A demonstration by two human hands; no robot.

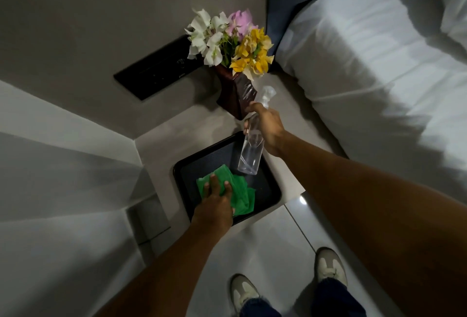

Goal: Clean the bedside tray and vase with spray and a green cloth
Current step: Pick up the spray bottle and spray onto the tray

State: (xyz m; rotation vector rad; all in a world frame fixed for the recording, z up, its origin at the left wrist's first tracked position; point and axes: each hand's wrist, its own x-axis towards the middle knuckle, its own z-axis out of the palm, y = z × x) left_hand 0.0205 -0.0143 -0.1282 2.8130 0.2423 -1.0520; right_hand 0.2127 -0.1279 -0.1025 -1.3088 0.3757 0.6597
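Tray [270,191] set at front edge of bedside shelf [177,139]; vase [233,98] upright at back edge, well apart from tray. Left hand [214,199] pressed flat on green cloth [237,196], fingers spread, cloth bunched on tray floor for wiping. Right hand [267,127] wrapped around neck of spray bottle [251,151], nozzle aimed toward vase, bottle base hanging over tray's back corner. Probable intent: wet vase face before wiping.

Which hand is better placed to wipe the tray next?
Left. The left hand already lies flat on the green cloth, which rests inside the black tray. The right hand is busy holding the clear spray bottle up near the vase.
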